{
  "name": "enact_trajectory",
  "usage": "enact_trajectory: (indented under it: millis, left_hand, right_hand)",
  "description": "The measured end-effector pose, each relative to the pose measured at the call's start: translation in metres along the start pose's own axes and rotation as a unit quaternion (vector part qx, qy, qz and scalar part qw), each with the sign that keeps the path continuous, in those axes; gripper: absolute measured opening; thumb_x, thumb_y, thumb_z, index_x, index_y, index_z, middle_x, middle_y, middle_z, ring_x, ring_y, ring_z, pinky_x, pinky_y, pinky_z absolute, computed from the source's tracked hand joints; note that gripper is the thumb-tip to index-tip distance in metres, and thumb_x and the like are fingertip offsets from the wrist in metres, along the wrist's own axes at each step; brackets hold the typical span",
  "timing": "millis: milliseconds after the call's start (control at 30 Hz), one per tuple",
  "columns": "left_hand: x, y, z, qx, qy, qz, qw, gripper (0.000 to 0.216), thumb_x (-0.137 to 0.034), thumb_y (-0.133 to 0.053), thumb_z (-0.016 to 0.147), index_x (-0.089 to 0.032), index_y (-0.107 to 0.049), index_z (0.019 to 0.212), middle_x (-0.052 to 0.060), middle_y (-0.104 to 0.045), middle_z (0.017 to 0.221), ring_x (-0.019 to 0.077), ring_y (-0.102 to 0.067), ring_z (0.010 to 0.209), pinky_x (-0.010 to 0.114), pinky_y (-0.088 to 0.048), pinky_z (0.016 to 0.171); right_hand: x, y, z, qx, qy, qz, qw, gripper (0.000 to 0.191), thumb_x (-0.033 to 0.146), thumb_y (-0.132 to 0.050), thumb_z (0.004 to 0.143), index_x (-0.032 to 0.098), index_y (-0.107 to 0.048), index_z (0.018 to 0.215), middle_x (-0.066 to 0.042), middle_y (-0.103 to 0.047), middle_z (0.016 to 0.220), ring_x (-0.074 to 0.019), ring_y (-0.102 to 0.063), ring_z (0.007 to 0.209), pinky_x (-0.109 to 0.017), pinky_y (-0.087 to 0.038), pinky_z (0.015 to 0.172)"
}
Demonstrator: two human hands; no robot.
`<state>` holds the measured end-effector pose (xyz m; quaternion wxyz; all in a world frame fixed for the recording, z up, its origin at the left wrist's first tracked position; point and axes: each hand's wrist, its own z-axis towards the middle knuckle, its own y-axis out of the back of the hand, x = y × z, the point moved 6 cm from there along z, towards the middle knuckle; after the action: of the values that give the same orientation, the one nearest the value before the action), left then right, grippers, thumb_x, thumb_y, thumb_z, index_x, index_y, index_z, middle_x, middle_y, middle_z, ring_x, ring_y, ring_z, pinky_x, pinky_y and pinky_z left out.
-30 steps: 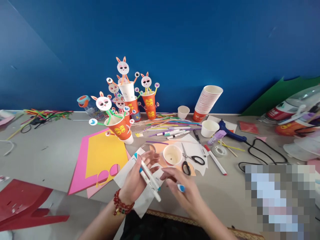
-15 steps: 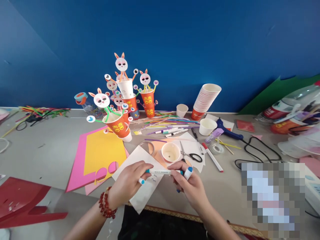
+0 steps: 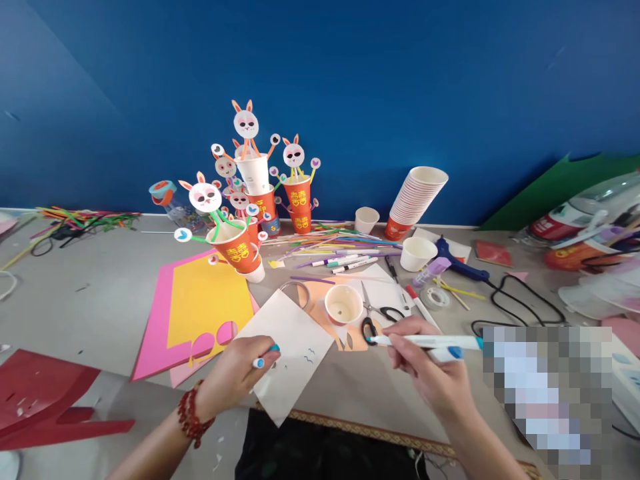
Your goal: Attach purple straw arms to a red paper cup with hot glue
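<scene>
My right hand (image 3: 430, 373) is closed around a white marker with blue ends (image 3: 425, 341), held level above the table, tip pointing left toward the scissors (image 3: 377, 313). My left hand (image 3: 237, 373) pinches a small blue-tipped marker cap (image 3: 265, 357) and rests at the left edge of a white sheet of paper (image 3: 293, 353) that bears small blue squiggles. A red bead bracelet circles the left wrist. A small open paper cup (image 3: 344, 305) stands just beyond the sheet.
Orange paper cups with bunny faces on sticks (image 3: 240, 220) stand at the back, beside a tilted cup stack (image 3: 417, 197). Yellow-on-pink paper (image 3: 200, 307) lies left, red paper (image 3: 45, 400) nearer. Markers, straws, a blue glue gun (image 3: 457, 263) with cord, and tape lie right.
The marker was held in both hands. The right hand has pulled it away to the right, while the left hand stays by the paper holding the cap.
</scene>
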<state>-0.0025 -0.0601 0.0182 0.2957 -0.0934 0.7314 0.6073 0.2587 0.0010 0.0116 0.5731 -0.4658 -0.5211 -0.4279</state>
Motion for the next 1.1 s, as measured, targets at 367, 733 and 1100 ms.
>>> enact_trajectory:
  millis: [367, 733, 1100]
  left_hand:
    - [-0.012, -0.048, 0.011, 0.012, -0.156, 0.100, 0.983, 0.014, -0.024, -0.054, 0.095, -0.019, -0.065, 0.102, 0.009, -0.066, 0.127, 0.0276, -0.058, 0.118, 0.043, -0.046, 0.093]
    - [-0.010, -0.048, 0.007, -0.013, -0.161, 0.129, 0.978, 0.016, -0.027, -0.056, 0.095, -0.018, -0.065, 0.103, 0.007, -0.067, 0.125, 0.0238, -0.059, 0.118, 0.041, -0.049, 0.093]
    - [-0.011, -0.046, 0.009, -0.002, -0.153, 0.111, 0.982, 0.013, -0.025, -0.054, 0.095, -0.017, -0.065, 0.098, 0.007, -0.067, 0.126, 0.0258, -0.059, 0.119, 0.042, -0.048, 0.093]
  right_hand:
    - [-0.045, -0.061, -0.005, 0.181, 0.010, -0.268, 0.946, 0.012, 0.026, -0.049, 0.093, 0.022, -0.061, 0.095, -0.001, -0.069, 0.083, -0.0180, -0.063, 0.075, -0.026, -0.046, 0.069]
    - [-0.045, -0.064, -0.008, 0.192, 0.029, -0.422, 0.886, 0.016, 0.030, -0.047, 0.091, 0.024, -0.062, 0.096, -0.001, -0.070, 0.075, -0.0198, -0.064, 0.066, -0.025, -0.038, 0.058]
    - [-0.043, -0.057, -0.013, 0.185, 0.007, -0.404, 0.896, 0.022, 0.035, -0.045, 0.094, 0.022, -0.062, 0.091, -0.003, -0.065, 0.070, -0.0187, -0.059, 0.061, -0.026, -0.039, 0.058]
